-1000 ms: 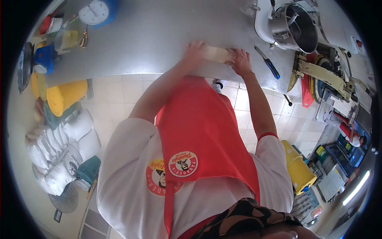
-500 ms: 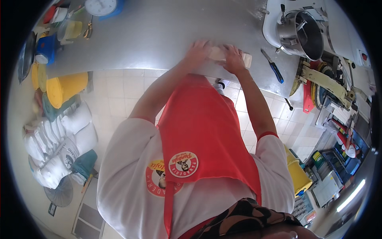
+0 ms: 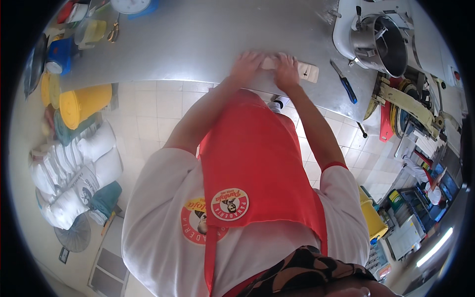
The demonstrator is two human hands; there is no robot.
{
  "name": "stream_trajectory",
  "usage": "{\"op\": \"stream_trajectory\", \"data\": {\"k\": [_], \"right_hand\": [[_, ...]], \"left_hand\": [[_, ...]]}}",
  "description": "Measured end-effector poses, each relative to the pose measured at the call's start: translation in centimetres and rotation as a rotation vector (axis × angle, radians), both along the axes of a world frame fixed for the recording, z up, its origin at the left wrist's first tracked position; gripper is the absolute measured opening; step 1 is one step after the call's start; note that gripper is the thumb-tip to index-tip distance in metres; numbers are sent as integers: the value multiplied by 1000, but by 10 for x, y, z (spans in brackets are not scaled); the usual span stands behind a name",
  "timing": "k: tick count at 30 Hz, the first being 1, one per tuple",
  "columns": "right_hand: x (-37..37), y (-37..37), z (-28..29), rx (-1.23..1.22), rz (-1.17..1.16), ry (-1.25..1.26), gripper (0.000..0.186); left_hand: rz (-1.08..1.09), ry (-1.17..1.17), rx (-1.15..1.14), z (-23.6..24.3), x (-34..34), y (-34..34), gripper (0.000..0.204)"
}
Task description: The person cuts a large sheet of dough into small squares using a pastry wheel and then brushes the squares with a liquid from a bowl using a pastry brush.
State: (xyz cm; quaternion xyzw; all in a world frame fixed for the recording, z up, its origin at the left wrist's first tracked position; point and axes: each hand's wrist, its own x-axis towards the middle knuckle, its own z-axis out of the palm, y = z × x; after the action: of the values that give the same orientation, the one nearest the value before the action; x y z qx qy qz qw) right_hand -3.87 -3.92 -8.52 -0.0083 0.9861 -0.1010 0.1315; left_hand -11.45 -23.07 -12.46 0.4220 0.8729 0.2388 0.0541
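A pale, flat oblong piece lies on the steel table near its front edge, with a small dark mark toward its right end. Its exact kind is hard to make out. My left hand closes over the left end, its fingers slightly blurred. Across the middle of the piece sits my right hand, fingers bent over it. A short stretch of the piece shows between the two hands, while its right end sticks out past my right hand. What lies beneath my fingers is hidden.
On the steel table, a blue-handled knife lies right of my hands, near a mixer bowl. Scissors, a scale and plastic containers stand at the left. White sacks are piled on the left; another person is far right.
More of the oblong piece's right end is exposed, lying flatter, with its dark mark showing. My right hand has shifted slightly left along it; my left hand stays at the left end.
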Motion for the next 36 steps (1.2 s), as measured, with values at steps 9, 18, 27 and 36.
{"op": "stream_trajectory", "data": {"k": [9, 18, 27, 36], "right_hand": [[21, -32, 24, 7, 21, -47, 90], [35, -5, 17, -5, 5, -107, 97], [42, 52, 1, -104, -51, -96, 89], [63, 133, 17, -103, -271, 4, 79]], "left_hand": [[105, -155, 153, 5, 11, -1, 76], [59, -22, 10, 2, 20, 13, 73], [-35, 102, -69, 22, 40, 41, 80], [-81, -23, -157, 13, 37, 113, 82]]}}
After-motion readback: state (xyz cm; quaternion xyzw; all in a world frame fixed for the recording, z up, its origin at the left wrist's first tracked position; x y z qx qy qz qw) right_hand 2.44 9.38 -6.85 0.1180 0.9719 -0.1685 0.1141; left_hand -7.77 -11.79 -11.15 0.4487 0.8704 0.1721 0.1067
